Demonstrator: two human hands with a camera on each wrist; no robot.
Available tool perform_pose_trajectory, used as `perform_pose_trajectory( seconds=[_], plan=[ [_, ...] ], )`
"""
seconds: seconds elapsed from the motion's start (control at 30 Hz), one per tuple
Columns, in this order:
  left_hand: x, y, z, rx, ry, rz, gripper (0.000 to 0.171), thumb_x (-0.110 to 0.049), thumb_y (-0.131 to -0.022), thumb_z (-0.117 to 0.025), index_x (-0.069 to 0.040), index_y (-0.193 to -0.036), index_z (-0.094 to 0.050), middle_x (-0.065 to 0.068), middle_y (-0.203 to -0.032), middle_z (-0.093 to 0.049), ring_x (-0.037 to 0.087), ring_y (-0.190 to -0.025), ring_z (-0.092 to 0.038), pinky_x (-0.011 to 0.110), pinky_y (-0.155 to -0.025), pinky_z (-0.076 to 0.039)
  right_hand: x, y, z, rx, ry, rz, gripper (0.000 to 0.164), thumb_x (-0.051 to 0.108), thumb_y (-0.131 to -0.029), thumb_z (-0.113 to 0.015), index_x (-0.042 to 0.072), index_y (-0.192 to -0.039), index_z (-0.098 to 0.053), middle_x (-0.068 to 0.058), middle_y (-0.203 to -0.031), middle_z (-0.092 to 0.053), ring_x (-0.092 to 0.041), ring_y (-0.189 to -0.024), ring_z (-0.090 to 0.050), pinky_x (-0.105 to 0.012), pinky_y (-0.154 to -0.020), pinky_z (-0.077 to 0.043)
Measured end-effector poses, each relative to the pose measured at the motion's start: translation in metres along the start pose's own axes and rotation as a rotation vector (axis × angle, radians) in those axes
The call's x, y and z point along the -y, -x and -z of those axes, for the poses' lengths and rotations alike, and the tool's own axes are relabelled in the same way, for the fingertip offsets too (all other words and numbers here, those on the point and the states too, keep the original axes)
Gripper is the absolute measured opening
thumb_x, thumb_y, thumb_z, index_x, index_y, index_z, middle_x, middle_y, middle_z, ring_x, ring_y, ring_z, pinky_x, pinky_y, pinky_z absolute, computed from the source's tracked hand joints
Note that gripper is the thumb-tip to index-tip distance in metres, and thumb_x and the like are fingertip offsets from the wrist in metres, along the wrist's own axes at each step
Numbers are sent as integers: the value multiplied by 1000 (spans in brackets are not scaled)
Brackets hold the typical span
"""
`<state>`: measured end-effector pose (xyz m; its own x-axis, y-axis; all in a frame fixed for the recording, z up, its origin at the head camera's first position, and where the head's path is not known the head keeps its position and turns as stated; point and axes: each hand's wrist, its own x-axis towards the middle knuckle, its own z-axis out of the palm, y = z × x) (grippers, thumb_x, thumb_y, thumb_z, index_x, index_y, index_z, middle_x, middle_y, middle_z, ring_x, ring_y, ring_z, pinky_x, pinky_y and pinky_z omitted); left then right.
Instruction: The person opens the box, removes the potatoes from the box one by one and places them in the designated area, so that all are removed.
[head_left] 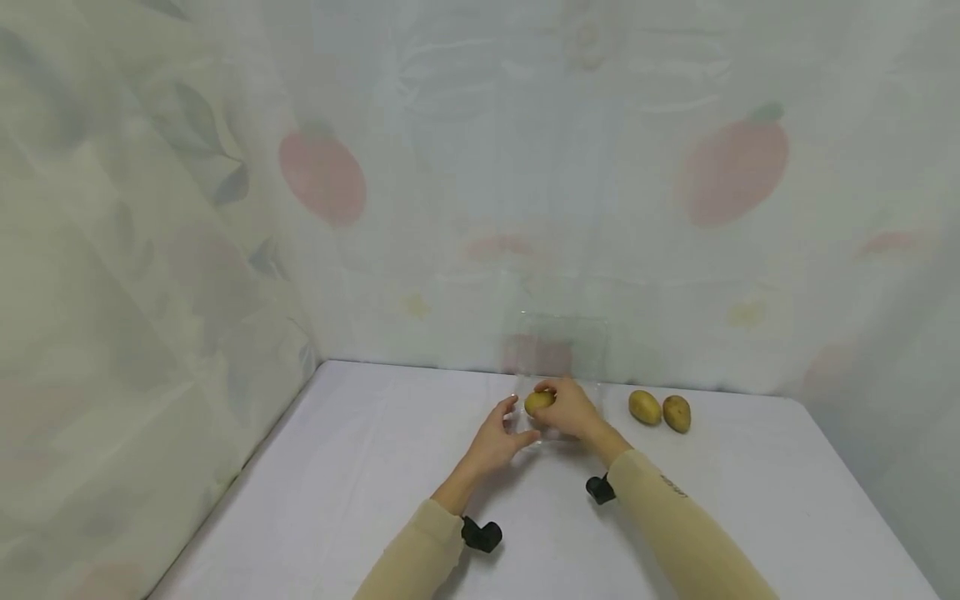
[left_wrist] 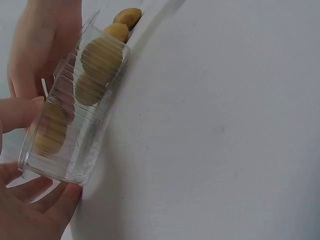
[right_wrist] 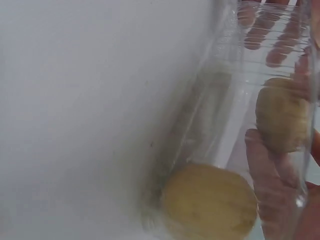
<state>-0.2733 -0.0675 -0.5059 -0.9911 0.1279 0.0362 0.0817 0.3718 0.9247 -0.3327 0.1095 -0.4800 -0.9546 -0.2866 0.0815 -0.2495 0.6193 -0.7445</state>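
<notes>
A clear plastic box [head_left: 558, 440] with its clear lid [head_left: 566, 346] raised at the back stands on the table. My right hand [head_left: 572, 408] reaches into it and grips a yellow-brown potato [head_left: 538, 402], which also shows through the wall in the right wrist view [right_wrist: 281, 115]. My left hand [head_left: 495, 437] holds the box's left end, thumb and fingers curved about the corner. Another potato [right_wrist: 210, 202] appears through the box's ribbed wall at its right part. In the left wrist view a potato [left_wrist: 102, 60] overlaps a second potato shape; whether that is a reflection I cannot tell.
Two potatoes lie side by side on the white table [head_left: 360, 467] right of the box: a yellowish potato [head_left: 645, 407] and a browner potato [head_left: 677, 413]. A pale curtain [head_left: 480, 183] with fruit prints hangs behind the table's back edge, and more sheeting hangs at the sides.
</notes>
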Motion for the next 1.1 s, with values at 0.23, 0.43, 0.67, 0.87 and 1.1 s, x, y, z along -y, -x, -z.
perform_pose_trajectory(
  seconds=[0.23, 0.43, 0.67, 0.87, 1.1],
  plan=[
    [0, 1, 3, 4, 3, 23, 80, -27, -90, -78, -7, -156, -36, 22, -154, -43, 44, -137, -45, 57, -109, -41, 6, 9, 13, 16, -49, 35, 45, 13, -79, -80, 5, -122, -69, -11, -118, -62, -26, -100, -59, -43, -90, -52],
    [3, 1, 4, -1, -11, 36, 79, -26, -91, -77, -8, -156, -36, 22, -154, -42, 43, -138, -44, 56, -110, -40, 12, 17, 23, 15, -24, 71, 44, 14, -80, -79, 6, -123, -70, -12, -117, -61, -26, -100, -58, -44, -89, -51],
    [4, -2, 4, -7, -21, 25, 81, -25, -90, -78, -6, -156, -36, 22, -153, -43, 44, -137, -45, 57, -109, -40, 17, 30, 37, 12, -3, 107, 46, 15, -82, -79, 5, -126, -69, -13, -120, -61, -28, -104, -58, -44, -90, -52],
    [5, -2, 2, -3, -11, 30, 81, -26, -90, -78, -7, -156, -36, 21, -154, -43, 43, -138, -44, 56, -111, -39, 13, 42, 50, 2, 37, 158, 43, 14, -83, -79, 5, -124, -69, -12, -121, -63, -28, -105, -60, -45, -90, -53],
    [2, -2, 1, -10, -12, 17, 81, -27, -88, -80, -7, -155, -38, 21, -153, -44, 43, -138, -45, 55, -111, -39, 7, 59, 66, -7, 3, 188, 43, 14, -84, -78, 4, -124, -68, -15, -123, -62, -31, -106, -61, -46, -89, -55]
  ],
)
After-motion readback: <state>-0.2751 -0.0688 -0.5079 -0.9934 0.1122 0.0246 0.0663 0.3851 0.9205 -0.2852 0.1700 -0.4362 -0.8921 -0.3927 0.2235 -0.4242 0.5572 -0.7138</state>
